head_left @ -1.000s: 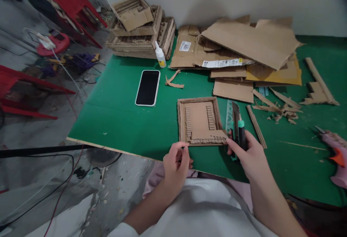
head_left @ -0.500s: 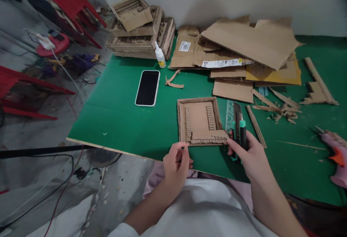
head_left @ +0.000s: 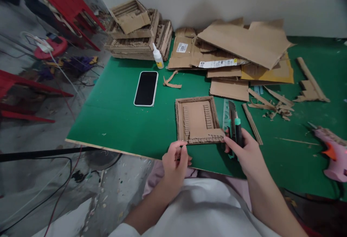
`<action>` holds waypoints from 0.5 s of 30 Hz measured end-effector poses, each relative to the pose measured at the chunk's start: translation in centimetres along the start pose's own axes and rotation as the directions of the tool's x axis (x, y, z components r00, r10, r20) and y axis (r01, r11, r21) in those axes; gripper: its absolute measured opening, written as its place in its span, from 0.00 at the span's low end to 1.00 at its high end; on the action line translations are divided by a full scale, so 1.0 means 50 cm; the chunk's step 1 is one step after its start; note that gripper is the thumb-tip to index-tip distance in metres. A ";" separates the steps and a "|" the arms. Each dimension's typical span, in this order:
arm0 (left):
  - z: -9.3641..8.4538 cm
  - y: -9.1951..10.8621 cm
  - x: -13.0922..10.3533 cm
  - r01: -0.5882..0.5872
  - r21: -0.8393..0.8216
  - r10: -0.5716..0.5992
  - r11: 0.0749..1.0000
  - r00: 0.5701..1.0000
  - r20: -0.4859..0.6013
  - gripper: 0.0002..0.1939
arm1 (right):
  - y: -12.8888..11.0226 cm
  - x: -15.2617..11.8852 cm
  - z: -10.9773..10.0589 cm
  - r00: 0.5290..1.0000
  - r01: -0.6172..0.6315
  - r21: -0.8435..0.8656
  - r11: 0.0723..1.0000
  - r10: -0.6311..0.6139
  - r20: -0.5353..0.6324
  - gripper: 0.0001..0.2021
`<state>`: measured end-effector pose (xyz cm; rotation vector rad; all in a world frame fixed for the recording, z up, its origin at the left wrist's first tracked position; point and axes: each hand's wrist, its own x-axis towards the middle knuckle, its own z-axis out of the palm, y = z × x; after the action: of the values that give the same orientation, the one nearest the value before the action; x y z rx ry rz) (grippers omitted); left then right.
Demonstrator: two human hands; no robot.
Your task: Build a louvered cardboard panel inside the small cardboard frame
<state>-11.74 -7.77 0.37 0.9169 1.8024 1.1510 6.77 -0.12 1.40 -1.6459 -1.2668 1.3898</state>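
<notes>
A shallow cardboard tray [head_left: 176, 119] with a raised rim lies near the table's front edge. Ridged strips are fixed along its inner sides, and a wider cardboard strip [head_left: 203, 134] with an exposed corrugated edge lies across its near end. My left hand [head_left: 175, 161] is closed, its fingertips at the tray's near left corner; what they pinch, if anything, is hidden. My right hand [head_left: 245, 148] is closed around a teal and black utility knife [head_left: 238, 130], blade pointing away from me. Its thumb tip is at the strip's right end.
Behind the tray are a phone [head_left: 146, 89], a glue bottle [head_left: 158, 58], stacked cardboard trays [head_left: 130, 51] and a pile of cardboard sheets [head_left: 244, 42]. A clear ruler [head_left: 226, 112], cardboard scraps [head_left: 280, 107] and a pink glue gun [head_left: 334, 154] lie to the right.
The view has shifted slightly, so the things on the table sit a little further left. Both hands keep nearly the same pose at the tray.
</notes>
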 end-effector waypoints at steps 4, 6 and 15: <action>-0.001 -0.001 -0.001 -0.023 0.007 0.023 1.000 1.000 0.008 0.09 | 0.000 0.001 0.001 1.000 -0.004 -0.011 1.000 0.004 -0.001 0.14; -0.001 -0.002 -0.002 -0.024 0.001 0.024 1.000 1.000 0.008 0.09 | 0.002 0.001 0.002 1.000 0.006 0.005 1.000 -0.005 -0.015 0.13; 0.009 -0.008 0.005 -0.109 -0.168 0.110 0.980 0.994 -0.007 0.13 | 0.008 -0.029 -0.024 0.992 0.086 -0.015 0.996 -0.087 -0.093 0.13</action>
<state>-11.54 -7.50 -0.16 0.9260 1.6411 1.3490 8.08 -1.46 1.87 -1.6249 -1.2780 1.2416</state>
